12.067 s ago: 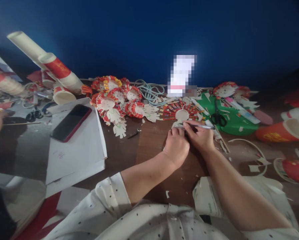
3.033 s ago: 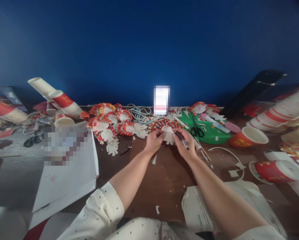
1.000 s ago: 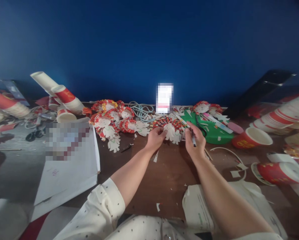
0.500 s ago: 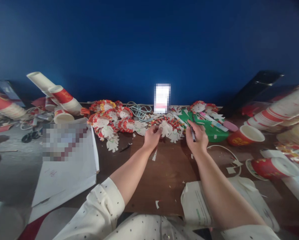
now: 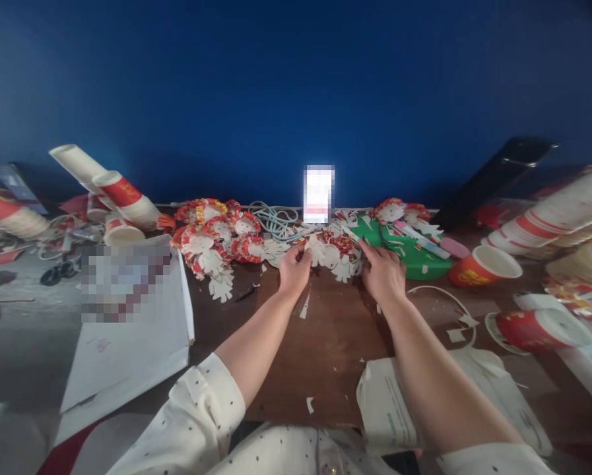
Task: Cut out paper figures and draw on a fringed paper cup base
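Observation:
My left hand [image 5: 294, 269] is closed, thumb and fingers pinching a white paper cutout [image 5: 315, 251] with jagged edges. Just to the right of that cutout lie more white hand-shaped cutouts [image 5: 344, 269] against a red-and-white folded paper ring [image 5: 342, 243]. My right hand [image 5: 385, 272] is at the near left edge of a green mat [image 5: 427, 267], its index finger reaching left and the other fingers curled. What lies inside its grip is hidden; no pen shows there now.
Red-and-white paper pieces [image 5: 199, 241] pile up at left beside a coiled cable [image 5: 276, 221]. A lit phone [image 5: 318, 192] leans at the blue wall. Paper cups [image 5: 488, 265] stand and lie at right. A white box [image 5: 132, 356] is at left; a cloth bag [image 5: 385, 399] lies in front.
My right hand has turned and shifted slightly left, and the black pen seen in it before is out of sight. My left hand has moved slightly left, still with the white cutout.

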A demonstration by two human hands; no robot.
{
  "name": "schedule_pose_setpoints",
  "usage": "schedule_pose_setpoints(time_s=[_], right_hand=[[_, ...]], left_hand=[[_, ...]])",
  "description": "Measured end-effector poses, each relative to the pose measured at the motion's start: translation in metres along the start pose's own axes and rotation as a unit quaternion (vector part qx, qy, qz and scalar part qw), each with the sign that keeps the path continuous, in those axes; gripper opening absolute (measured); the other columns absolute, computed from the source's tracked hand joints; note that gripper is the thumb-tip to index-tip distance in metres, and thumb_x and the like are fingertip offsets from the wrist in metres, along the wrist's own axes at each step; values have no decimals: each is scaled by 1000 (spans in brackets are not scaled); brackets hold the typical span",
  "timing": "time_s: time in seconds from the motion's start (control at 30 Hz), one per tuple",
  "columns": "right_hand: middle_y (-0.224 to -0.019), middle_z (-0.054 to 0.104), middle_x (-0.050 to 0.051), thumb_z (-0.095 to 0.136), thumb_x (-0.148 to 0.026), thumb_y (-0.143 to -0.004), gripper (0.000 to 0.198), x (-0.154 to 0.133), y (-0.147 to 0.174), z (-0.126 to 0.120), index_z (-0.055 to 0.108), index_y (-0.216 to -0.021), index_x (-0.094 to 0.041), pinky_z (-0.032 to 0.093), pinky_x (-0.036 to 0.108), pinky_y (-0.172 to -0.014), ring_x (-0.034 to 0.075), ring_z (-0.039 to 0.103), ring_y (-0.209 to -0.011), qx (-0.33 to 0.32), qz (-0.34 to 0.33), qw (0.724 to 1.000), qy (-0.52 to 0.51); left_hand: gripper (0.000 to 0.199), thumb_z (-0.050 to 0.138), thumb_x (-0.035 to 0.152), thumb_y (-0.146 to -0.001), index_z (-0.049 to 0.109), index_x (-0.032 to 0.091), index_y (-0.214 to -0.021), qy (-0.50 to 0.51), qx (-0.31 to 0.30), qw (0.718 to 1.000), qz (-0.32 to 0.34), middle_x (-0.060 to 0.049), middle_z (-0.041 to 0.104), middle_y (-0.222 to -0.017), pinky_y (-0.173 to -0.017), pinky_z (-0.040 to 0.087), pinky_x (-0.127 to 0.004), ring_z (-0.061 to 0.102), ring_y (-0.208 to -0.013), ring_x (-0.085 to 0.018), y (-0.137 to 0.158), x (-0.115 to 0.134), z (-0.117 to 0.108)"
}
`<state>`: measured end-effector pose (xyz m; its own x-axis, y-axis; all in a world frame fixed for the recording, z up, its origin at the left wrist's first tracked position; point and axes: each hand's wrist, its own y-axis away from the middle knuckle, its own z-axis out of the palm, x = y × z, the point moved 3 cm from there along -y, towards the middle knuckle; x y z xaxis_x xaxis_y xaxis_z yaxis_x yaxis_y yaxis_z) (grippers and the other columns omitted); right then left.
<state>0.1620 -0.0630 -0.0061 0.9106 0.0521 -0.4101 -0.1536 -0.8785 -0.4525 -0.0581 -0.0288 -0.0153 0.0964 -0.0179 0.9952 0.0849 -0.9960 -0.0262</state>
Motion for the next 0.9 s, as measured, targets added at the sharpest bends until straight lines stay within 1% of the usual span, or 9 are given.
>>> schedule_pose_setpoints(time_s=[0.07, 0.17, 0.27, 0.33, 0.43, 0.57, 0.67, 0.83, 0.9], right_hand=[[-108, 70, 10, 53, -13, -77, 54, 2, -2, -2, 67, -125, -32, 44, 54, -93, 33, 59, -104, 31, 17, 999, -16], [-107, 69, 12, 45, -13, -78, 52, 13, -7, -17, 67, -124, -23, 47, 51, -93, 30, 61, -102, 145, 56, 986, -58], [-107, 68, 14, 45, -18, -79, 47, 35, -12, -33, 66, -121, -15, 51, 47, -88, 28, 64, -97, 264, 129, 950, -110], [-105, 69, 15, 46, -23, -80, 44, 52, -15, -39, 65, -118, -12, 52, 46, -85, 25, 67, -86, 296, 196, 922, -153], [-89, 72, 13, 48, -31, -81, 39, 68, -19, -40, 68, -109, -11, 54, 42, -76, 24, 68, -74, 207, 270, 922, -186], [-85, 74, 9, 55, -43, -80, 31, 59, -20, -45, 75, -89, -20, 51, 38, -76, 28, 67, -83, -28, 272, 961, -45], [-97, 75, 6, 56, -49, -80, 34, 43, -19, -56, 76, -95, -26, 49, 36, -72, 28, 66, -89, -102, 267, 956, 60], [-94, 75, 3, 66, -61, -70, 38, 27, -14, -56, 75, -90, -30, 44, 32, -63, 26, 67, -85, -270, 216, 932, 113], [-96, 75, 4, 69, -60, -66, 39, 25, -12, -53, 74, -90, -30, 43, 31, -62, 27, 67, -86, -301, 198, 923, 134]], left_hand=[[22, 58, 37, -84, 65, 17, -82, -9, -2, 1000, 0, 3, 54, -59, -56, 43, -24, 53, -53, -12, 0, 1, -1], [20, 58, 35, -84, 66, 16, -86, -22, 6, 1000, -9, 3, 58, -63, -59, 43, -25, 54, -55, -12, -1, 1, -1], [20, 58, 34, -83, 66, 16, -86, -27, 15, 999, -11, 1, 61, -68, -62, 44, -25, 56, -60, -13, -3, -1, 0], [20, 58, 34, -83, 66, 16, -86, -30, 11, 999, -2, 0, 62, -69, -64, 44, -25, 57, -63, -14, -3, -2, 1], [22, 57, 36, -83, 66, 16, -85, -32, 6, 999, 9, 0, 62, -70, -66, 44, -26, 57, -65, -14, -3, -4, 2], [22, 57, 36, -83, 65, 16, -84, -41, 9, 999, 12, 1, 62, -70, -67, 44, -25, 57, -66, -14, -3, -5, 3], [20, 56, 34, -83, 65, 16, -83, -42, 11, 999, 14, 1, 61, -70, -68, 43, -25, 57, -67, -14, -3, -2, 4], [18, 57, 32, -83, 64, 16, -79, -64, 7, 997, 29, 0, 61, -69, -68, 42, -25, 57, -67, -14, -2, 2, 4], [18, 57, 32, -83, 64, 16, -79, -64, 6, 997, 31, 0, 62, -69, -67, 41, -25, 56, -67, -13, -2, 2, 4]])
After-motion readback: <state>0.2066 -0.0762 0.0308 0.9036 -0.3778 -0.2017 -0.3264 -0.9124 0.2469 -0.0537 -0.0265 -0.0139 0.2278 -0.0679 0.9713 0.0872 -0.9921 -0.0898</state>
